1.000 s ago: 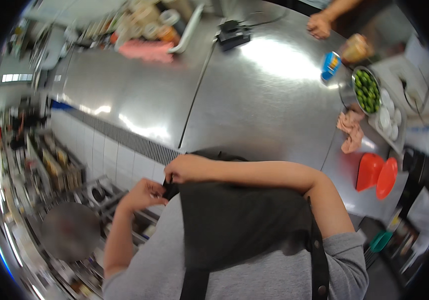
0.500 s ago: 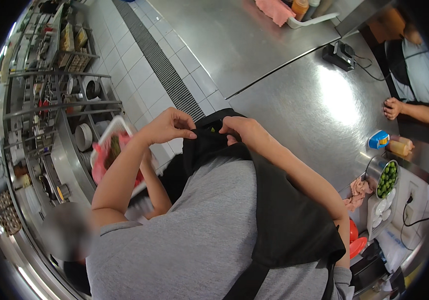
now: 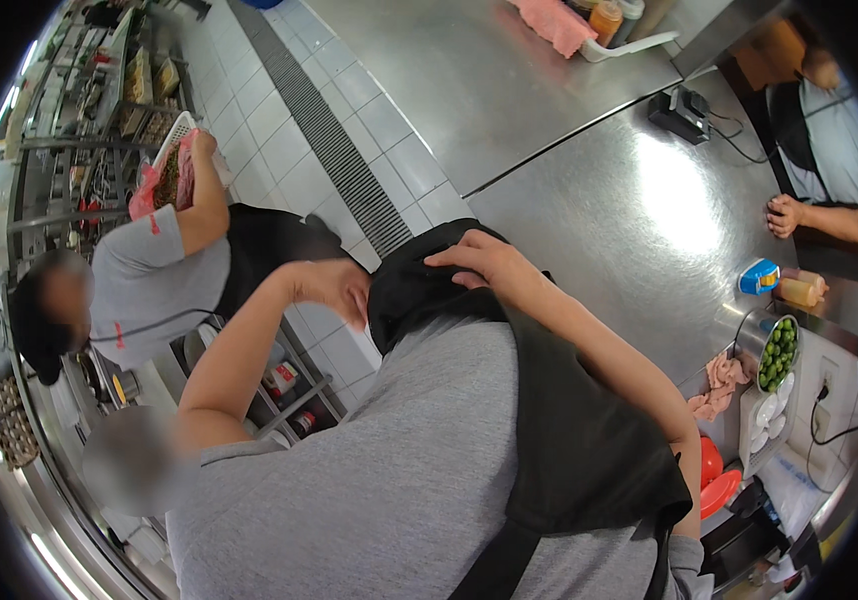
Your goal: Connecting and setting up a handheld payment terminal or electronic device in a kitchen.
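A black apron (image 3: 569, 420) hangs over a grey shirt (image 3: 369, 500) that fills the lower middle. Both arms rise from the lower edge to the apron's bunched top edge (image 3: 419, 285). My left hand (image 3: 334, 285) grips that edge from the left, fingers curled into the fabric. My right hand (image 3: 479, 262) lies on top of the bunched fabric, its fingers closed over it. The two hands are a short gap apart.
A steel counter (image 3: 589, 200) holds a black device with a cable (image 3: 684, 110), a blue tub (image 3: 757, 275), a tub of green limes (image 3: 779, 350), a pink cloth (image 3: 719, 385) and red bowls (image 3: 714, 480). Another person's hand (image 3: 784, 213) rests on it. A floor drain grate (image 3: 334, 140) runs past a co-worker (image 3: 164, 270).
The view has swung, so the counter lies further right and a co-worker in grey shows at the left. Both hands have stayed at the apron's top edge, drawn slightly apart.
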### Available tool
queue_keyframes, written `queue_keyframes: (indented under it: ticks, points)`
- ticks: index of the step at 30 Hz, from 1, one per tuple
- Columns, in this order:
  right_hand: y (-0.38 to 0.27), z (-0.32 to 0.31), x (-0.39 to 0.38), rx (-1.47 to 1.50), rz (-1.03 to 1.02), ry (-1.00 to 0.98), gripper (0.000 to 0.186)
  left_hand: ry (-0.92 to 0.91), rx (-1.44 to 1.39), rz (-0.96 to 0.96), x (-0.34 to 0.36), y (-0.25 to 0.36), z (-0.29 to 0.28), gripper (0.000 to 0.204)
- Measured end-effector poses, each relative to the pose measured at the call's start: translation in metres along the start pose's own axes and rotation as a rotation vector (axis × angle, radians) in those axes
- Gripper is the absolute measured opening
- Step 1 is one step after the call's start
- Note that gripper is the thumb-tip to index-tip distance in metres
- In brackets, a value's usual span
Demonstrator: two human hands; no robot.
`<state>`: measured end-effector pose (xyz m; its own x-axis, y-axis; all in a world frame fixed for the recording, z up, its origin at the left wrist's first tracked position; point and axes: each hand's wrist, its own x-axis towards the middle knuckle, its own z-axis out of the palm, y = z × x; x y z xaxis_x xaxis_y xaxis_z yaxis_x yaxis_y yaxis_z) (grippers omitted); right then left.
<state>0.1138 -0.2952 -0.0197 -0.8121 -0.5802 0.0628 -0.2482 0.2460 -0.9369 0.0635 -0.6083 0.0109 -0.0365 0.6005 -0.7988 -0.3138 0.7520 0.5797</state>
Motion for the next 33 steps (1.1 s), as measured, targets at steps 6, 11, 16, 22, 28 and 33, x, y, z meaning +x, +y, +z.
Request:
queue_keyframes:
  ticks: [6,11,16,22,28,33]
  points:
    - [0.003,0.011,0.01,-0.031,-0.069,-0.001,0.04,0.053,-0.196,-0.214,0.005,-0.019,0.033,0.031]
    - [-0.005,0.011,0.008,-0.024,-0.022,-0.042,0.034,0.249,0.204,-0.108,-0.004,0.002,0.029,0.025]
    - [-0.003,0.011,0.006,-0.008,-0.081,-0.064,0.034,0.218,-0.437,-0.372,-0.006,-0.029,0.021,0.014]
    - [-0.01,0.005,-0.001,0.015,-0.065,-0.047,0.036,0.101,-0.649,-0.325,-0.018,0.019,0.029,0.026]
    - [-0.011,0.007,0.001,-0.007,-0.117,-0.062,0.033,0.039,-0.636,-0.082,-0.022,-0.018,0.009,0.024]
    - [-0.014,0.006,0.002,-0.026,-0.156,0.029,0.028,0.203,-0.492,0.038,-0.008,0.04,0.001,0.034]
